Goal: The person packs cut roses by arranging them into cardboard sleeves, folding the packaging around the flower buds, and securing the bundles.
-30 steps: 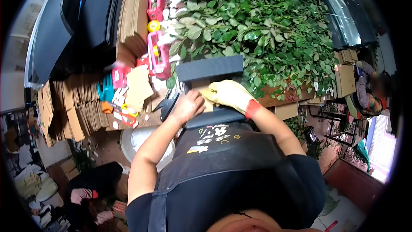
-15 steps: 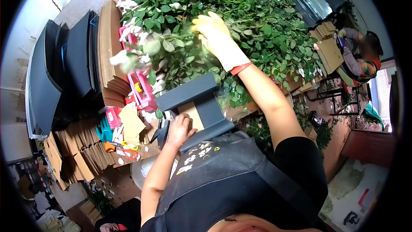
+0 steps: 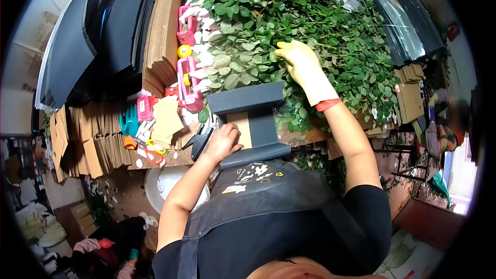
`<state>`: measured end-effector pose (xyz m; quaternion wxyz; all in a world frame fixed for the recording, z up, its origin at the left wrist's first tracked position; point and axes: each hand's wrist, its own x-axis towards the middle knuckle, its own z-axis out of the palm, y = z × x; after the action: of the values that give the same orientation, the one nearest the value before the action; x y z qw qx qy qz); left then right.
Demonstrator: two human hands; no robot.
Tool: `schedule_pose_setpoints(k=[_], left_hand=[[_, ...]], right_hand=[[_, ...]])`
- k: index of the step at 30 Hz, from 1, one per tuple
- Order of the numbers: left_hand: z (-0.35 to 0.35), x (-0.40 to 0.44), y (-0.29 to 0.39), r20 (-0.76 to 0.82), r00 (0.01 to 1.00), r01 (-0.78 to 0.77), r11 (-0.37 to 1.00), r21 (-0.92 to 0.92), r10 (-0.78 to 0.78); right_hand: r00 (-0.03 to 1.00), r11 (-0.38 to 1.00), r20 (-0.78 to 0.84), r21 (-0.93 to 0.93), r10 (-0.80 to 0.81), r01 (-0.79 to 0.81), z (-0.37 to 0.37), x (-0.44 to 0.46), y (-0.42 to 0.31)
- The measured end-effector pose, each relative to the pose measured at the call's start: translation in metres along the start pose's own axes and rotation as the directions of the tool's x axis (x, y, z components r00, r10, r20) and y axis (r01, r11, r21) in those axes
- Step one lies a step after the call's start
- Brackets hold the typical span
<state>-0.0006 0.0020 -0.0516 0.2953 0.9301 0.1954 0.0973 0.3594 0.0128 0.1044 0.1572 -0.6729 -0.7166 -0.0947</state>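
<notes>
My bare left hand [image 3: 223, 140] lies with fingers apart on the left part of a brown cardboard piece [image 3: 241, 128], which rests inside a folded black corrugated sheet [image 3: 266, 130]. In a yellow glove with a red cuff, my right hand [image 3: 301, 67] is over a large heap of leafy green stems [image 3: 310, 15]. Its fingers are drawn together at the leaves, and what they hold is hidden. Pale-backed leaves [image 3: 235, 64] lie to its left. White-wrapped flower heads [image 3: 199, 59] line the heap's left side.
Pink tape dispensers [image 3: 190, 93] stand left of the heap, beside brown cardboard sheets [image 3: 161, 36] and black corrugated sheets [image 3: 124, 31]. Scissors [image 3: 152, 152], a teal glove [image 3: 128, 121] and folded cardboard [image 3: 98, 139] lie nearer. A white tub [image 3: 151, 186] stands below. Another person [image 3: 439, 124] is at right.
The view has swung, so the table appears farther right. The stem that was blurred beside my right hand now lies still among the leaves. My left hand stays on the cardboard.
</notes>
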Motion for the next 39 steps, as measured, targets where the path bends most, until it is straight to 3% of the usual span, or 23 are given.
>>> schedule_pose_setpoints(k=[3,4,5,7,8,9,11,14,17,18,19,21,22,23,24,25,26,28,29,31,35,37,39], left_hand=[[0.000,0.000,-0.001,-0.008,1.000,-0.013,1.000,-0.001,0.013],[0.001,-0.002,-0.002,-0.028,0.999,-0.020,1.000,-0.004,0.020],[0.004,-0.003,-0.006,-0.018,1.000,-0.025,1.000,0.014,0.025],[0.006,-0.003,-0.007,-0.031,0.999,-0.020,1.000,-0.013,0.020],[0.004,-0.003,-0.004,-0.038,0.999,-0.011,1.000,-0.021,0.010],[0.004,-0.004,-0.004,-0.048,0.999,-0.009,1.000,-0.022,0.008],[0.005,-0.003,-0.006,-0.056,0.998,-0.027,0.999,-0.024,0.025],[0.007,-0.002,-0.005,-0.065,0.998,-0.028,0.999,-0.038,0.026],[0.005,-0.004,-0.005,-0.034,0.999,0.002,1.000,-0.016,-0.003],[0.008,-0.007,-0.004,-0.035,0.999,-0.009,1.000,-0.015,0.009],[0.009,-0.004,-0.008,-0.051,0.998,-0.023,1.000,-0.007,0.023],[0.018,-0.005,-0.018,-0.050,0.998,-0.046,0.998,-0.044,0.044],[0.013,-0.006,-0.012,-0.049,0.998,-0.039,0.998,-0.057,0.036],[0.004,-0.005,-0.009,-0.048,0.998,-0.040,0.997,-0.063,0.037],[-0.011,0.001,0.001,-0.048,0.998,-0.048,0.992,-0.115,0.042],[-0.026,0.006,0.015,0.340,0.896,0.350,0.925,-0.145,-0.286],[0.008,-0.005,-0.019,0.200,0.971,0.204,0.891,-0.406,-0.131],[0.001,-0.011,-0.017,-0.005,0.999,0.051,0.975,-0.216,-0.053],[-0.005,-0.008,0.000,0.040,0.968,0.246,0.905,-0.347,-0.248],[-0.006,-0.003,-0.001,0.046,0.990,0.144,0.939,-0.311,-0.137],[0.005,-0.009,-0.009,0.084,0.994,0.080,0.982,-0.174,-0.067],[0.001,-0.007,-0.007,0.132,0.988,0.105,0.978,-0.179,-0.081],[-0.001,-0.004,-0.004,0.144,0.984,0.123,0.979,-0.162,-0.100]], right_hand=[[0.979,0.954,0.183,-0.300,0.087,-0.029,0.046,0.000,0.003],[0.911,0.955,0.378,-0.291,0.163,-0.050,0.053,0.009,0.011],[0.973,0.964,0.202,-0.261,0.111,-0.055,0.078,-0.002,0.028],[0.940,0.970,0.248,-0.129,0.232,-0.206,0.015,0.027,0.005],[0.991,0.991,-0.037,-0.004,0.131,-0.131,0.006,0.026,0.005],[0.943,0.995,-0.326,0.097,0.063,-0.033,-0.011,0.023,-0.002],[0.891,0.972,-0.453,0.214,0.011,0.097,-0.041,0.018,-0.020],[0.901,0.924,-0.347,0.183,-0.259,0.336,-0.067,0.009,-0.022],[0.998,0.987,0.040,-0.153,-0.043,0.048,-0.045,-0.023,0.041],[0.992,0.958,0.031,-0.265,0.119,-0.106,-0.038,-0.042,0.072],[0.994,0.955,-0.040,-0.276,0.103,-0.110,-0.061,-0.053,0.070],[0.989,0.988,-0.148,-0.150,0.020,-0.043,-0.109,-0.064,0.032],[0.995,0.995,0.016,-0.012,0.096,-0.096,-0.125,-0.071,0.017],[0.994,0.972,-0.097,0.233,0.043,-0.020,-0.130,-0.088,-0.003],[0.994,0.897,0.100,0.435,0.039,-0.079,-0.129,-0.102,-0.005],[0.982,0.911,0.174,0.412,-0.077,-0.002,-0.126,-0.112,-0.014],[0.914,0.896,0.400,0.428,-0.066,-0.122,-0.116,-0.124,-0.019],[0.876,0.932,0.482,0.311,0.013,-0.185,-0.078,-0.162,-0.026],[0.828,0.946,0.557,0.227,0.068,-0.230,-0.043,-0.185,-0.016],[0.662,0.948,0.740,0.116,0.117,-0.297,0.007,-0.215,-0.010],[0.620,0.943,0.779,0.127,0.097,-0.307,0.036,-0.232,-0.005],[0.466,0.975,0.858,-0.214,0.217,-0.059,0.015,-0.193,-0.009],[0.755,0.969,0.611,-0.207,0.237,-0.137,-0.019,-0.141,-0.009]])
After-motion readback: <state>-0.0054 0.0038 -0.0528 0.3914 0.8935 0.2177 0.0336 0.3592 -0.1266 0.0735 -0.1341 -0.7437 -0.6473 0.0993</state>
